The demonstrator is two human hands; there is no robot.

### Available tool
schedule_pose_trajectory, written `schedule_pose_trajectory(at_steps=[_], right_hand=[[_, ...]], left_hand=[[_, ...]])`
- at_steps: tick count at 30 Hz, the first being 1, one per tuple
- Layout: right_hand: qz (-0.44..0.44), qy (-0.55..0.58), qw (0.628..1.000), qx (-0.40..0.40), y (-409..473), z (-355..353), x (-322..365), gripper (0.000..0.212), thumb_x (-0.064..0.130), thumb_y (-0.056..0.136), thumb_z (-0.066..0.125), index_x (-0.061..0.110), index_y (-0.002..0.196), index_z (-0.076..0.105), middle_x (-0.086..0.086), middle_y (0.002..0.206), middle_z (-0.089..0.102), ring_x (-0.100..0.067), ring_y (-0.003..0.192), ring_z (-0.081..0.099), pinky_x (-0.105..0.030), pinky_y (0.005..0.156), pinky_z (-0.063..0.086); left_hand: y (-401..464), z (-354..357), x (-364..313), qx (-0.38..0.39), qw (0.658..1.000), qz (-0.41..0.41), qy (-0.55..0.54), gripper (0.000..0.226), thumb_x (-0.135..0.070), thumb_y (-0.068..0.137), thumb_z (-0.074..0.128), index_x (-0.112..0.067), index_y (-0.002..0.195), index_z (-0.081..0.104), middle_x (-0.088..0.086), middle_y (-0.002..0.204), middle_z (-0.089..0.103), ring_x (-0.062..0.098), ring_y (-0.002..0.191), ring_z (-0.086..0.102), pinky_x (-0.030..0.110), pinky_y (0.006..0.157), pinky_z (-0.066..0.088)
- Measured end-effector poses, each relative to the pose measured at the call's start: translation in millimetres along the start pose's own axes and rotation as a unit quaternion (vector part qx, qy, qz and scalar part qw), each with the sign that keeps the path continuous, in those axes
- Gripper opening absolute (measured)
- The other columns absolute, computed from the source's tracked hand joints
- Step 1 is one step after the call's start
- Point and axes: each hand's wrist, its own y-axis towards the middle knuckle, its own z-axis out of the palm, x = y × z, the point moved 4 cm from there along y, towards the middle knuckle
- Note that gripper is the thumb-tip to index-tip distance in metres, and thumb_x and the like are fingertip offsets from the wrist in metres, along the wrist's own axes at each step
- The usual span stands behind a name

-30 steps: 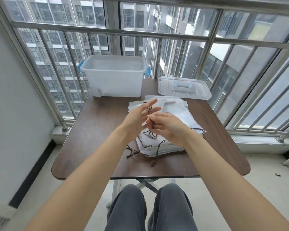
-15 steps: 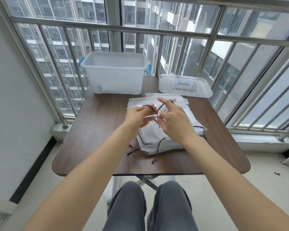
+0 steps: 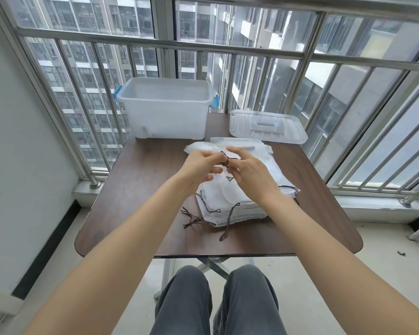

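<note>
A stack of white drawstring bags [image 3: 230, 201] lies on the dark wooden table [image 3: 136, 189], with brown cords trailing off its near edge. Above the stack my left hand [image 3: 200, 166] and my right hand [image 3: 248, 172] meet. Both pinch the brown drawstring [image 3: 226, 160] of the top bag between thumb and fingers. The cord forms a small loop between the two hands. My right index finger sticks out straight above it.
A translucent plastic bin [image 3: 166, 117] with blue latches stands at the table's far left. Its lid [image 3: 267, 126] lies flat at the far right. A steel railing [image 3: 155, 44] with windows runs behind the table. My knees are under the near edge.
Both hands have risen away from me over the stack, working the brown cord between them. My left fingers, spread a second ago, now pinch the cord.
</note>
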Motion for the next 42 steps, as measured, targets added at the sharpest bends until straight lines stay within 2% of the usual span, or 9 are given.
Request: schedule_pose_trajectory(at_steps=[4,7,10,16,20,25,30,37,42], right_hand=[[0.035,0.027,0.999,-0.014,2.3,2.9,-11.9,0.021,0.008,0.093,0.051,-0.002,0.093,0.069,-0.004,0.140,0.047,-0.027,0.111,0.057,-0.029,0.090,0.039],[0.054,0.027,0.998,-0.011,3.5,1.3,-17.5,0.023,0.006,0.094,0.049,-0.004,0.090,0.069,-0.007,0.140,0.046,-0.027,0.108,0.057,-0.028,0.091,0.040],[0.075,0.034,0.997,0.000,3.7,3.5,-25.3,0.025,0.006,0.095,0.047,-0.005,0.089,0.068,-0.008,0.137,0.046,-0.029,0.104,0.058,-0.032,0.089,0.042],[0.076,0.046,0.996,-0.010,5.1,2.9,-28.2,0.021,0.004,0.094,0.048,-0.005,0.086,0.066,-0.010,0.127,0.051,-0.029,0.098,0.057,-0.036,0.084,0.044],[0.082,0.056,0.995,-0.014,8.4,0.6,-26.6,0.018,-0.002,0.091,0.047,-0.004,0.085,0.064,-0.011,0.106,0.055,-0.030,0.090,0.055,-0.035,0.077,0.043],[0.094,0.063,0.993,-0.019,9.0,-6.1,-24.6,0.023,0.009,0.096,0.044,-0.003,0.091,0.063,-0.012,0.109,0.054,-0.029,0.093,0.055,-0.036,0.082,0.043],[0.082,0.011,0.996,-0.033,12.5,-10.9,-18.8,0.022,0.013,0.097,0.043,0.001,0.092,0.060,-0.009,0.103,0.051,-0.029,0.086,0.053,-0.035,0.066,0.043],[0.082,-0.069,0.993,-0.049,11.1,-10.4,-23.7,0.014,-0.003,0.089,0.044,0.000,0.081,0.055,-0.011,0.090,0.050,-0.031,0.084,0.047,-0.030,0.056,0.028],[0.139,0.035,0.986,-0.085,8.2,-13.6,-28.5,0.021,0.014,0.092,0.052,-0.002,0.082,0.063,-0.007,0.082,0.053,-0.022,0.078,0.049,-0.028,0.064,0.034]], left_hand=[[-0.4,-7.1,-6.9,-0.105,0.993,0.042,0.045,0.017,-0.015,0.085,0.056,-0.015,0.068,0.060,-0.005,0.070,0.065,0.003,0.053,0.057,0.019,0.051,0.036],[3.6,-17.8,-8.2,-0.182,0.979,0.047,-0.079,0.023,-0.010,0.087,0.053,-0.011,0.064,0.055,0.000,0.066,0.055,0.010,0.063,0.053,0.019,0.057,0.042],[7.6,-26.2,-8.5,-0.170,0.942,0.035,-0.287,0.026,-0.009,0.090,0.049,-0.009,0.064,0.051,-0.001,0.054,0.056,0.011,0.062,0.053,0.023,0.067,0.047],[9.3,-35.9,-6.8,-0.178,0.892,0.106,-0.403,0.019,-0.008,0.092,0.052,-0.013,0.074,0.049,0.003,0.070,0.056,0.013,0.067,0.054,0.025,0.073,0.049],[7.5,-32.4,-7.4,-0.169,0.848,0.116,-0.489,0.023,-0.004,0.095,0.049,-0.013,0.075,0.042,0.003,0.063,0.054,0.006,0.052,0.054,0.015,0.048,0.047],[3.7,-29.3,-5.9,-0.203,0.972,0.114,-0.006,0.015,-0.021,0.091,0.059,-0.016,0.084,0.046,-0.006,0.070,0.048,0.007,0.060,0.044,0.018,0.049,0.035],[-1.1,-10.2,-16.0,-0.074,0.834,0.242,0.491,0.023,-0.037,0.083,0.068,-0.013,0.083,0.067,-0.008,0.068,0.051,0.012,0.064,0.046,0.024,0.060,0.031],[4.4,-28.2,-9.7,-0.104,0.847,0.295,0.430,0.019,-0.009,0.087,0.064,0.002,0.072,0.057,-0.011,0.052,0.037,0.003,0.048,0.035,0.011,0.050,0.029],[12.5,-34.3,-7.6,-0.103,0.866,0.218,0.438,0.019,-0.029,0.087,0.063,-0.014,0.077,0.066,-0.009,0.065,0.044,0.012,0.065,0.045,0.024,0.058,0.034]])
